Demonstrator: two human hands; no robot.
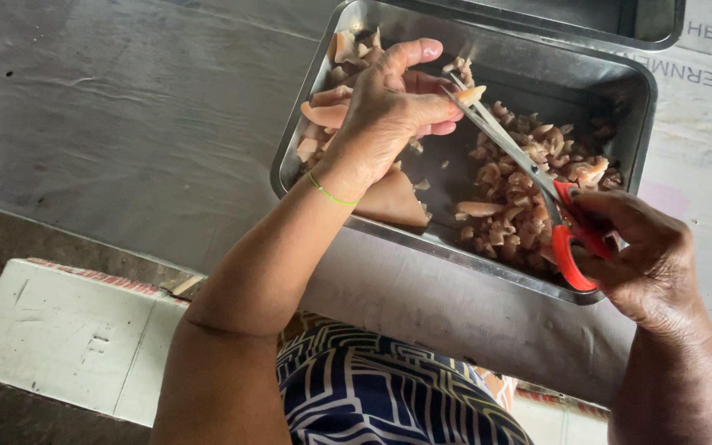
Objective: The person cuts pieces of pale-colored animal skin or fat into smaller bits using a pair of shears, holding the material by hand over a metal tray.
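Now: pale meat strip (pixel 469 95) pinched in left hand (pixel 385 115) fingers over steel tray (pixel 632 91), long axis toward the blades; right hand (pixel 648 255) fingers curled through red-handled scissors (pixel 537 177), blades parted around strip's tip; cut pieces (pixel 521 206) below; grey tabletop (pixel 125 124)

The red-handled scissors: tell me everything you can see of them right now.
The red-handled scissors have two long, slim, silvery metal blades and red plastic loop handles. They slant over the rectangular steel tray, tips up-left, handles down-right. The right hand grips the handles, fingers through the loops. The blades stand slightly apart at the tips, around a pale strip of meat pinched by the left hand. Below the blades lies a heap of pale cut pieces.
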